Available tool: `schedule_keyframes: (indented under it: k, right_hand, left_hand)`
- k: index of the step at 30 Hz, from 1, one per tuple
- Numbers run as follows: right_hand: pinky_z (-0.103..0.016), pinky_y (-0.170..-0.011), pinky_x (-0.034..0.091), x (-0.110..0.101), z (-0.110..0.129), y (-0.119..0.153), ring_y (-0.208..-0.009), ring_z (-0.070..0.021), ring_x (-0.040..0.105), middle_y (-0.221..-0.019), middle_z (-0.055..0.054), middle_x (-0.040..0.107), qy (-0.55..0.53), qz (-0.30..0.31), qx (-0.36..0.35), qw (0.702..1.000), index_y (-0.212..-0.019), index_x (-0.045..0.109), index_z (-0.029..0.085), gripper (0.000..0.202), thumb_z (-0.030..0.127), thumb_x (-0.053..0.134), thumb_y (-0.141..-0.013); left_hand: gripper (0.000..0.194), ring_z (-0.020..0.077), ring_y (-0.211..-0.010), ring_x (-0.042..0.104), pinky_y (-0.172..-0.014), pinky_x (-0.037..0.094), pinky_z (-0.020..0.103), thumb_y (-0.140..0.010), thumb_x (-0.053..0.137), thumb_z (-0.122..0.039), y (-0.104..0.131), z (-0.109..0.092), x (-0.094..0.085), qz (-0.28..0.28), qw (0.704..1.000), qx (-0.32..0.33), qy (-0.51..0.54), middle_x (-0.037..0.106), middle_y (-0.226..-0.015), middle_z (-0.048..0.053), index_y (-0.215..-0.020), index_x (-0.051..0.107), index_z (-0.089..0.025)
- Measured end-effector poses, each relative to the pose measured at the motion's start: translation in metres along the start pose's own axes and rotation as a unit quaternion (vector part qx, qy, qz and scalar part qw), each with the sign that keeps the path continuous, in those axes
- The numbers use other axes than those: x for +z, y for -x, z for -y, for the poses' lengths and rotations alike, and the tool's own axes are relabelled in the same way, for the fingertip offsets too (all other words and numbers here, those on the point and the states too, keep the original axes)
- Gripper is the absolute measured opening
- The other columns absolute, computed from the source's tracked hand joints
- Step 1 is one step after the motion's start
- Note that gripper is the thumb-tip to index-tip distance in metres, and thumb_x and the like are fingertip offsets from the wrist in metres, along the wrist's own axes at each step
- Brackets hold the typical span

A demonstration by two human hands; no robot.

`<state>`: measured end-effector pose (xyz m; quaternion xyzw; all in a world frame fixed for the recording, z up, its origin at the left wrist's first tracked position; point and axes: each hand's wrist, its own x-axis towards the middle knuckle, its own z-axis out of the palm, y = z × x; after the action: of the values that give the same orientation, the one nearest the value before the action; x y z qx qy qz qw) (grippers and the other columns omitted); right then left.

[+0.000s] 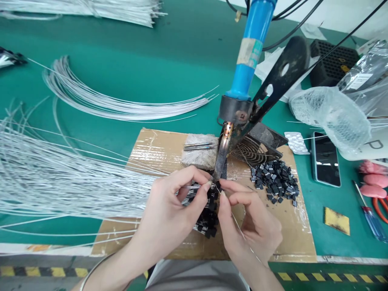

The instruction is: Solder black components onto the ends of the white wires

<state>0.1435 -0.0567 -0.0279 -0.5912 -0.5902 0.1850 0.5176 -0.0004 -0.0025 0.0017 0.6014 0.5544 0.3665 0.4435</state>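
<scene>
In the head view, a green surface [169,52] is seen from above, with a cardboard sheet [291,242] laid along its near edge. A soldering iron [241,79] with a blue handle is carried by a perforated black bracket [281,76], its tip directed downward over the sheet.

Both hands are positioned at the tip, near each other. The thumb and forefinger of the left hand [174,208] are pinched on a slender piece [195,186], mostly hidden by the fingers. Solder wire [239,228] is gripped between the thumb and forefinger of the right hand [251,220]; its end is presented at the tip, and its length is trailed down across the wrist.

Dark connectors [207,221] are heaped beneath the hands. To the right, a pile of black components [274,180] is placed in front of a grilled fan [254,149]. Metal rods [198,146] are rested on a grey pad [198,161] left of the tip.

The left half of the surface is occupied by loose white wires [75,173] and a curved wire bundle [121,107]. At the right, a smartphone [326,159], a yellow sponge [337,221], a screwdriver [373,222] and a bubble-wrap bag [330,117] are arranged. The floor is marked with yellow-and-black tape [321,277].
</scene>
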Motion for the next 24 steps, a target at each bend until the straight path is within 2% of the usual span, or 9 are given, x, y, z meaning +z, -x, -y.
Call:
schedule_keyframes:
  k: [15, 24]
  right_hand:
    - [-0.016, -0.086, 0.065, 0.0019, -0.0012, -0.0012, -0.092, -0.0112, 0.085, -0.111, -0.001, 0.087, 0.017, -0.011, -0.009, 1.000, -0.090, 0.065, 0.023, 0.015, 0.011, 0.073, -0.095]
    - [-0.019, -0.088, 0.066, 0.0037, -0.0024, 0.0022, -0.093, -0.0132, 0.085, -0.111, -0.002, 0.086, 0.010, -0.019, -0.012, 1.000, -0.091, 0.067, 0.023, 0.015, 0.010, 0.074, -0.095]
  left_hand:
    - [0.016, 0.0166, -0.069, 0.070, -0.049, 0.038, 0.027, -0.088, 0.061, -0.023, 0.0013, 0.0020, -0.0001, 0.001, 1.000, 0.000, -0.013, 0.078, -0.075, -0.001, -0.075, 0.071, -0.024]
    - [0.018, 0.0152, -0.068, 0.068, -0.051, 0.040, 0.026, -0.090, 0.062, -0.023, 0.0025, -0.0001, -0.0022, -0.007, 0.999, 0.016, -0.035, 0.080, -0.078, -0.002, -0.075, 0.072, -0.024]
